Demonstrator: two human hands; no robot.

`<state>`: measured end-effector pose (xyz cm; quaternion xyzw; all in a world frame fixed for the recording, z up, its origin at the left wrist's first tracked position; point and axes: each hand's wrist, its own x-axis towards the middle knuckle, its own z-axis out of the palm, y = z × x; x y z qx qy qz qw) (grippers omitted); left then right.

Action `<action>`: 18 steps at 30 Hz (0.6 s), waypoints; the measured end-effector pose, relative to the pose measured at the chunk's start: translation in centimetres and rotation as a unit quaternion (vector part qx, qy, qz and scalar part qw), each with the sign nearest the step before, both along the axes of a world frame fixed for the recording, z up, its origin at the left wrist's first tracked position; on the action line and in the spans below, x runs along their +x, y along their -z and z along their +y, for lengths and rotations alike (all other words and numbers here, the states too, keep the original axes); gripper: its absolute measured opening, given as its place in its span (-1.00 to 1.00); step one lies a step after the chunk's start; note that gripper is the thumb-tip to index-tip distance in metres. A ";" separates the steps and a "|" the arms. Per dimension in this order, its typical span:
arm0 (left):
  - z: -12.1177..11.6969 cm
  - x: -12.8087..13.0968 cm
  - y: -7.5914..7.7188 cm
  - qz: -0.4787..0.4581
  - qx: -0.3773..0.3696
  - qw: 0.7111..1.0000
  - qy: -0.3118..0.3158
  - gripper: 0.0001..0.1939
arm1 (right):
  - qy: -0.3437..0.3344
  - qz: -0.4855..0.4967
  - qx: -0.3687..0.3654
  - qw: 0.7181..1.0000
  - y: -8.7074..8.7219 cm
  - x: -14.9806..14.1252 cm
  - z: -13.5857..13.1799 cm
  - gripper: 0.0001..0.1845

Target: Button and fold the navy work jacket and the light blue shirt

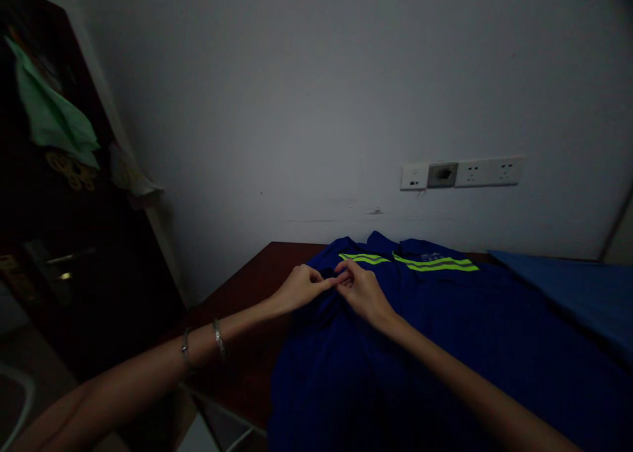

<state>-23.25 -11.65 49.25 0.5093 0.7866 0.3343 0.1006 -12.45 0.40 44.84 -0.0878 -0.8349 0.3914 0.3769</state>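
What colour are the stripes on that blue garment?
The stripes are bright yellow-green with grey along the middle; the head view shows them best.

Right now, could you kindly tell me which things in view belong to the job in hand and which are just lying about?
Job: left hand, right hand, striped blue garment, table beneath.
Seemingly incidental: hanging green cloth, wall sockets, door handle.

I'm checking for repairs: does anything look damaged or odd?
One grey unit in the white socket row looks dark-centred, unlike its neighbours; whether it's broken is unclear. A dark scuff mars the pale wall above the blue garment.
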 end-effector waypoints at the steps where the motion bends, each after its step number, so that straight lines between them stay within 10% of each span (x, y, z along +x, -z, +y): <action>1: 0.1 -0.1 0.1 -0.031 -0.020 0.999 0.002 -0.52 | 0.004 0.000 0.026 1.000 0.1 0.1 -0.1 -0.76; 7: 0.8 0.2 0.5 -0.252 -0.042 0.967 -0.008 -0.55 | 0.005 0.002 0.136 0.991 0.3 0.6 -0.1 -0.76; 18: 0.6 0.5 1.2 -0.348 0.048 0.936 -0.017 -0.65 | -0.016 0.027 0.123 0.992 0.2 0.9 -0.2 -0.81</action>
